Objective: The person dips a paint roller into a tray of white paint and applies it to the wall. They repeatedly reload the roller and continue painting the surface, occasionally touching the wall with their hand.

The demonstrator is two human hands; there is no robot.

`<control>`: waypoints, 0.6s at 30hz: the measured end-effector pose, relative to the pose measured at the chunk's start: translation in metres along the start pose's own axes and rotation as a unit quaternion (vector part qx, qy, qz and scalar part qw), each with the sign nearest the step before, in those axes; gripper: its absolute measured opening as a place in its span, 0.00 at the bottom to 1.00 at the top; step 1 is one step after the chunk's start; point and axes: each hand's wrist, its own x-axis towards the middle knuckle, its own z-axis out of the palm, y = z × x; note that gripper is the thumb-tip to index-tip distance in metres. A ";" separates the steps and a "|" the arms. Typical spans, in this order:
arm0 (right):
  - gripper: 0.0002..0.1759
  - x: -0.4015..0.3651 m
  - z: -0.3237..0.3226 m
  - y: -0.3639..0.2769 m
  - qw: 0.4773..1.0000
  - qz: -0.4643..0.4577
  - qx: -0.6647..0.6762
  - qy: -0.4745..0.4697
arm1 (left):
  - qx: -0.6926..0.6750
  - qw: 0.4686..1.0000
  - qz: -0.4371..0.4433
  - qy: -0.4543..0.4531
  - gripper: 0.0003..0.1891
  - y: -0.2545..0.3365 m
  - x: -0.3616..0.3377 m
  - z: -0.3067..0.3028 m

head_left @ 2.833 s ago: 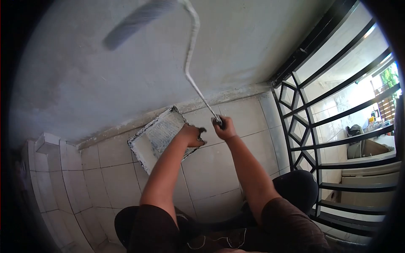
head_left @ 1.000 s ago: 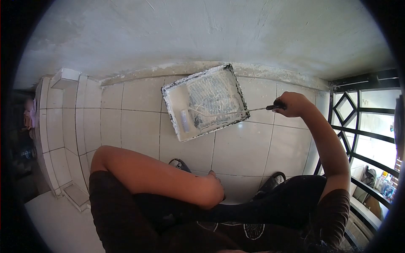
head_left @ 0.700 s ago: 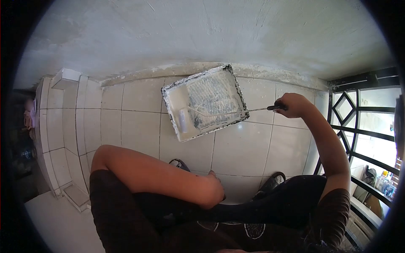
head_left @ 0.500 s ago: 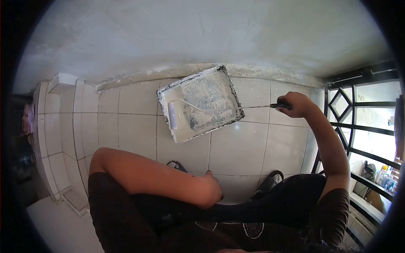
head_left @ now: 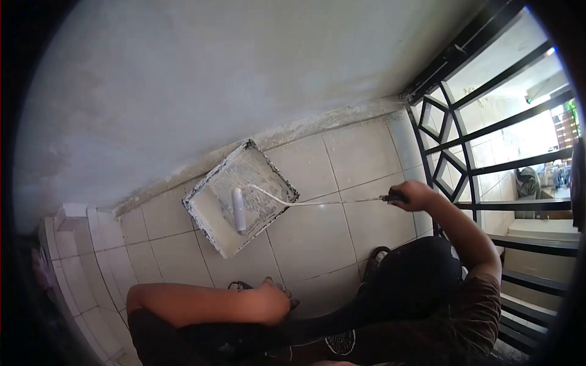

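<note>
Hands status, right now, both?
Left hand: nothing visible in it; cannot tell whether open or closed.
Right hand: closed, holding the paint roller.

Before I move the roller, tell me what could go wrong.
Drips: the roller is over the tray, which holds wet-looking paint, and the tiles around are uncovered.

Snagging: its rod crosses the tray's rim towards the right hand, so a low pull might shift the tray.

Kicking: a shoe sits close by; stepping forward could knock the tray.
</note>
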 end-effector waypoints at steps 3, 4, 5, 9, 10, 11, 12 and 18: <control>0.14 -0.023 0.041 0.022 0.997 0.066 0.045 0.023 | 0.023 0.999 -0.004 0.025 0.28 -0.004 0.008 0.003; 0.14 -0.028 0.056 0.030 0.994 0.055 0.079 0.045 | 0.034 0.999 -0.010 0.029 0.28 -0.006 0.010 0.003; 0.14 -0.033 0.072 0.038 0.991 0.069 0.094 0.072 | 0.045 0.998 -0.015 0.034 0.29 -0.009 0.010 0.000; 0.15 -0.036 0.134 0.057 0.965 0.075 0.167 0.189 | 0.094 0.990 -0.061 0.081 0.28 -0.014 0.001 -0.022; 0.14 -0.031 0.152 0.062 0.960 0.086 0.171 0.203 | 0.095 0.989 -0.071 0.084 0.28 -0.012 -0.007 -0.040; 0.14 -0.025 0.170 0.067 0.955 0.099 0.175 0.216 | 0.094 0.989 -0.078 0.089 0.28 -0.008 -0.012 -0.054; 0.14 -0.022 0.181 0.067 0.951 0.111 0.177 0.228 | 0.108 0.986 -0.083 0.095 0.28 -0.005 -0.014 -0.060; 0.12 0.015 0.200 0.057 0.903 0.073 0.217 0.363 | 0.096 0.977 -0.086 0.172 0.24 0.011 -0.028 -0.081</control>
